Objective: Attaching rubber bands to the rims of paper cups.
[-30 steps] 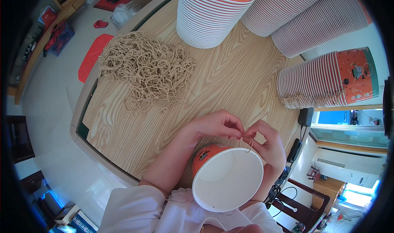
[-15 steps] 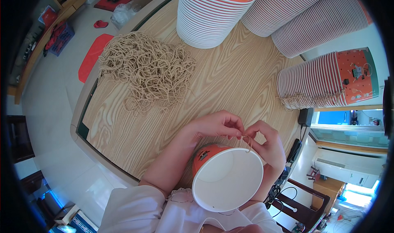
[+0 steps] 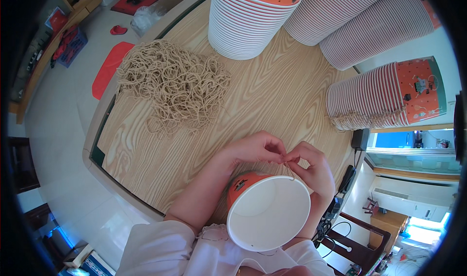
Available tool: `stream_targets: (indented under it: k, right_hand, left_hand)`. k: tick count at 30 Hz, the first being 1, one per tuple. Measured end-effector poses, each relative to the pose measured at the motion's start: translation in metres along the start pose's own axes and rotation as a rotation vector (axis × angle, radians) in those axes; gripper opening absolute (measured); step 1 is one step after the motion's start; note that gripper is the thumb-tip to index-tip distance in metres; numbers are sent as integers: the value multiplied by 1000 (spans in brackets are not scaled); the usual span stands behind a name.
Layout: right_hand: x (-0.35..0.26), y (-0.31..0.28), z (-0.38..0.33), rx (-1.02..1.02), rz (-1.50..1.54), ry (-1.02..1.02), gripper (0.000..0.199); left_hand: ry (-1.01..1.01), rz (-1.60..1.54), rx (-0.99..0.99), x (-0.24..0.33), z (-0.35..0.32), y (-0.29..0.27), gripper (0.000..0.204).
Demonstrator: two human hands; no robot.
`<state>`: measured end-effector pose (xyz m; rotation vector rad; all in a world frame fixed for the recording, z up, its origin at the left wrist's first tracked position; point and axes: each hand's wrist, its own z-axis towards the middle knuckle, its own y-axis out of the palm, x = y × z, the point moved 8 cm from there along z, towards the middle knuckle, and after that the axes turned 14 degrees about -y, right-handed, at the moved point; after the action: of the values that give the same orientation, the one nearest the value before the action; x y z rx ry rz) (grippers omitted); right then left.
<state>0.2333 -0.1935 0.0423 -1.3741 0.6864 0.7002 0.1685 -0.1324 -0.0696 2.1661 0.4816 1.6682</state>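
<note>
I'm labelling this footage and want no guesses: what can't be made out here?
Head view:
Whether the string is knotted: covered by left hand and right hand.
Paper cup: underside hidden behind its mouth.
Tall cup stack: top cut off by upper edge.
String pile: single strands too tangled to follow.

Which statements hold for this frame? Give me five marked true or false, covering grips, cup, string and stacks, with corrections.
1. The left grip and right grip meet at a thin string near the white-lined cup's rim. True.
2. That cup's outside is blue. False: it is orange with dark print.
3. A tangled string heap lies on the table. True.
4. The cup stack nearest the right grip has string along its side. True.
5. It is the only stack. False: four show.
</note>
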Motion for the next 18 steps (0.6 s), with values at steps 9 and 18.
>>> stream_targets:
  k: [9, 18]
  right_hand:
    - [1, 0, -3, -32, 12, -16, 24]
    - [-13, -3, -10, -88, 102, -85, 21]
  left_hand:
    - [-12, -8, -7, 2, 2, 2, 14]
    - [-7, -22, 22, -1, 3, -2, 10]
